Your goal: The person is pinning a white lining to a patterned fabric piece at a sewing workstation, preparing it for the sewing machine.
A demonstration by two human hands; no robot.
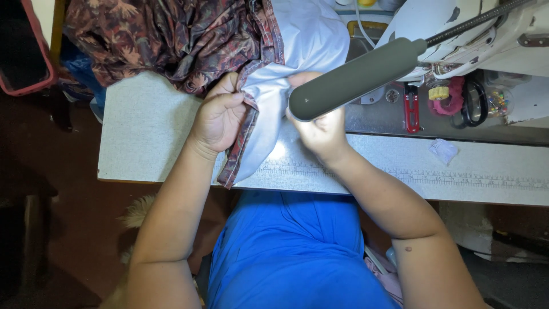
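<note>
On the grey table [148,131], left hand [220,117] and seemingly right hand [320,129] pinch white fabric [269,109].

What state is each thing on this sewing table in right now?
Left hand: closed, pinching the fabric edge.
Right hand: gripping the white cloth, partly hidden by the lamp.
Dark patterned fabric with white lining: bunched, draped over the table edge.
Grey bar-shaped lamp head: lit, angled over the work.
Red thread snips: lying flat, unused.
Black-handled scissors: lying unused.
</note>
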